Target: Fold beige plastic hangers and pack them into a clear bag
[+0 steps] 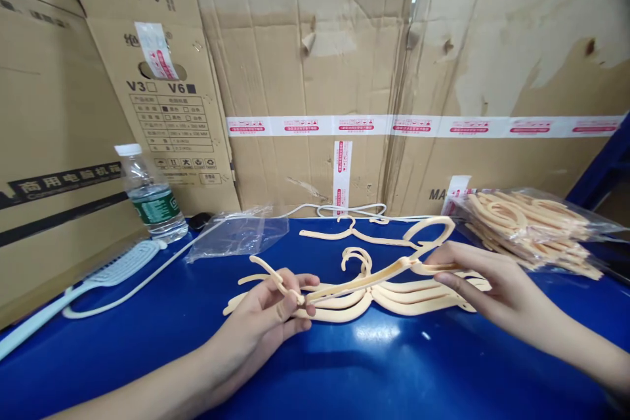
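A cream folding clothes hanger [364,281] is held up between my two hands above the blue table. My left hand [268,308] pinches its left end near a joint, where a short arm sticks up. On the other side, my right hand [485,282] grips the part beside the hook, thumb below and fingers above. Beneath it lies a stack of similar hangers [413,302], their curled hooks pointing away from me. Farther back, another single hanger [327,234] lies spread out. My hands partly cover the stack.
Clear bags of hangers [531,223] are piled at the right. An empty-looking plastic bag [241,233], a water bottle [155,200] and a pale blue hairbrush [118,269] are at the left. A white cord [132,298] runs along the table. Cardboard boxes [305,79] wall the back and left.
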Demonstrator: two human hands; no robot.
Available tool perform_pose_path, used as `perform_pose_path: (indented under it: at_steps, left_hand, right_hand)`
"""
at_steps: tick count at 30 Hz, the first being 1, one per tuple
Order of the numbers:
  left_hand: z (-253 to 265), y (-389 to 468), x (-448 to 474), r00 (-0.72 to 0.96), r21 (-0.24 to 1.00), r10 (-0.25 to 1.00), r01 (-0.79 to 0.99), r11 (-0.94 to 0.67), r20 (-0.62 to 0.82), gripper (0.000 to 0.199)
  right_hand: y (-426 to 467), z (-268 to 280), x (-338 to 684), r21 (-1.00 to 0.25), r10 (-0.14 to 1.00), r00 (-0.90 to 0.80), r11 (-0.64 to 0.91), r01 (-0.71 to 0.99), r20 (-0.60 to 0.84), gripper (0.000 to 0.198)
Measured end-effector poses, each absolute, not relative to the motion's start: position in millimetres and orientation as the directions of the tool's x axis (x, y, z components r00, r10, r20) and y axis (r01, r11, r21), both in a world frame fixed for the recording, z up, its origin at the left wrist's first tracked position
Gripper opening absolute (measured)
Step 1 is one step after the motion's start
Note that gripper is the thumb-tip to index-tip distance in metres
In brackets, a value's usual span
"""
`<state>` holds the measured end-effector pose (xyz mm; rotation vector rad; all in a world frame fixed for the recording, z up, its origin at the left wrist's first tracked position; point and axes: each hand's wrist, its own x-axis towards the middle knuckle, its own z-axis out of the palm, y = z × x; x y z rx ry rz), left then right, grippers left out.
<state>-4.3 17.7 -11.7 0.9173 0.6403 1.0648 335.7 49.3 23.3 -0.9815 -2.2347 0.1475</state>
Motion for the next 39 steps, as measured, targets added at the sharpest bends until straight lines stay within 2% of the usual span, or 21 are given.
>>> perform_pose_path:
  at_steps: [4, 13, 20, 27, 33, 39]
  left_hand:
    - [-12.4, 17.8, -4.4, 0.438, 0.881, 0.899, -0.424, 0.208, -0.001, 0.021]
    - [-5.3, 13.8, -1.0, 0.446, 0.841, 0.894, -0.467, 0.272, -0.041, 0.017]
    - [-8.0, 15.2, -1.0, 0.337, 0.847, 0.937, -0.47, 0.248, -0.087, 0.012]
    - [-12.5, 13.9, -2.1, 0.214, 0.872, 0.973, -0.458, 0.174, -0.082, 0.022]
    - [-14.2, 14.3, -1.5, 0.147, 0.893, 0.986, -0.429, 0.135, -0.079, 0.026]
    - [-14.6, 12.7, -1.9, 0.14, 0.908, 0.987, -0.399, 0.13, -0.08, 0.024]
  right_hand:
    - [47.4, 19.0, 332.5, -0.364, 0.69, -0.499, 0.712, 0.601, 0.525, 0.011]
    - [43.7, 15.3, 331.2, -0.273, 0.604, -0.466, 0.754, 0.598, 0.646, 0.009]
    - [37.1, 15.7, 324.4, -0.258, 0.543, -0.468, 0.799, 0.543, 0.697, 0.014]
    - [25.2, 12.0, 318.2, -0.344, 0.624, -0.384, 0.735, 0.585, 0.68, 0.013]
    - [27.1, 13.1, 321.1, -0.154, 0.494, -0.542, 0.819, 0.552, 0.68, 0.025]
    - [26.9, 12.8, 320.9, -0.11, 0.46, -0.557, 0.829, 0.549, 0.692, 0.027]
